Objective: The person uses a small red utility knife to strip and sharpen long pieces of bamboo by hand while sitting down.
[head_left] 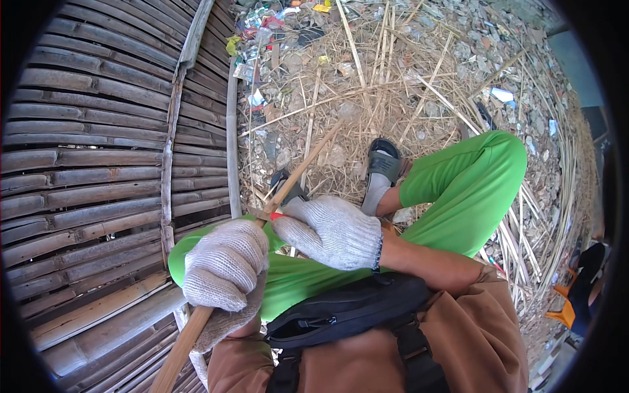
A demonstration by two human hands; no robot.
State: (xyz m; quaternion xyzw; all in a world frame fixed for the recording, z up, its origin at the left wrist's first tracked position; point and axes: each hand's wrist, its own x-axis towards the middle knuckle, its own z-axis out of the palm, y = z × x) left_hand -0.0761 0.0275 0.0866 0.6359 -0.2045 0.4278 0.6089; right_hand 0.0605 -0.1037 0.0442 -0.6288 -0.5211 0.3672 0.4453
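Note:
A long brown bamboo strip (309, 159) slants across my lap, from the lower left up toward the ground between my feet. My left hand (226, 265), in a whitish knitted glove, is wrapped round its lower half. My right hand (331, 232), gloved the same way, is closed on a small knife (276, 215). Only a bit of its red handle and a short stretch of blade show; the blade lies across the strip just beyond my left fingers. Most of the handle is hidden in the right glove.
A slatted bamboo platform (98, 157) runs along my left side. My green-trousered legs (468, 190) are bent, with dark sandals (384, 160) on the ground. Straw, loose strips (524, 229) and litter (262, 33) cover the ground. A black bag (347, 308) sits at my waist.

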